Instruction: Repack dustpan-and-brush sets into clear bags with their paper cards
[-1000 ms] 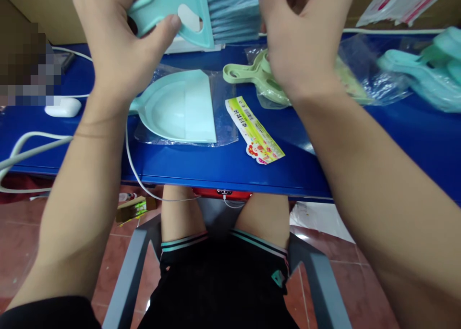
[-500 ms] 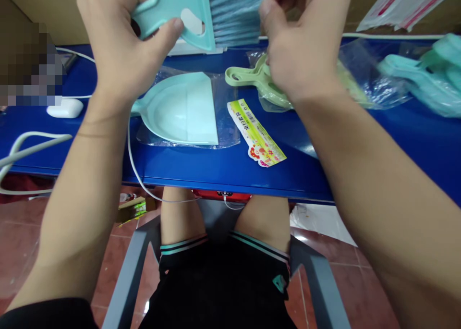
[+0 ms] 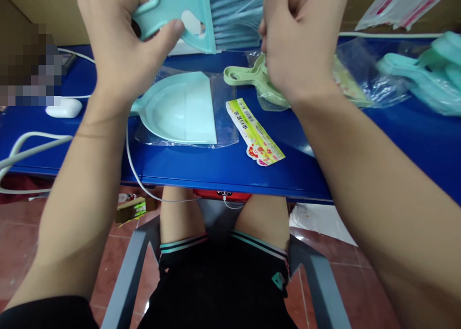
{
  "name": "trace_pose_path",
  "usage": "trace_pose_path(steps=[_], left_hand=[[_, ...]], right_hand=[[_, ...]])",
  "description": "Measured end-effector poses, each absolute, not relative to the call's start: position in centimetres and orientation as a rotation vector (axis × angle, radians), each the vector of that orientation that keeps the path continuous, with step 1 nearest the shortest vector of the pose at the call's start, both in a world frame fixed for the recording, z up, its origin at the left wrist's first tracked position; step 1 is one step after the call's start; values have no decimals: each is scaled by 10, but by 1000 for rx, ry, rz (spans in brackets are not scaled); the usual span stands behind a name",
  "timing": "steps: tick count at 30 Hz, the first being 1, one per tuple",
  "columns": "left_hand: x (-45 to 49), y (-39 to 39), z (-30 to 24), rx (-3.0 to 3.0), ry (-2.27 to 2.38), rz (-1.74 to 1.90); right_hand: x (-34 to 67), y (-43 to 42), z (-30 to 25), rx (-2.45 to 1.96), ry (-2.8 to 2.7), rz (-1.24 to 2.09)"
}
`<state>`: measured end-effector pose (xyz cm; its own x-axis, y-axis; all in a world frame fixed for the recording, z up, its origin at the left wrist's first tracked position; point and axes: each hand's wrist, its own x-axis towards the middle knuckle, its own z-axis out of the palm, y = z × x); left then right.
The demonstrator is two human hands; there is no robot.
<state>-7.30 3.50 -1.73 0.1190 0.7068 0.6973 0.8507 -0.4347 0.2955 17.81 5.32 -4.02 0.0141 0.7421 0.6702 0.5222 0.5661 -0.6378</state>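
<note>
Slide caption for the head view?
Left hand holds a turquoise hand broom, right hand at its bristles; turquoise dustpan on the table.

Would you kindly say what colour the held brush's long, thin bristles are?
The bristles are dusty blue, clearest in the head view.

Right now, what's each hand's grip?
Left hand: holding the turquoise brush.
Right hand: curled by the bristles; whether it's holding anything can't be told.
</note>
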Motion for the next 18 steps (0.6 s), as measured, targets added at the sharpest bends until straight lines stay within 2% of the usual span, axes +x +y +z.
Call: trace_pose_path(steps=[18], left_hand=[[-74,34,-19,-2165,-1573,-1151]], right_hand=[[167,38,-30,-1147,-1616,256]])
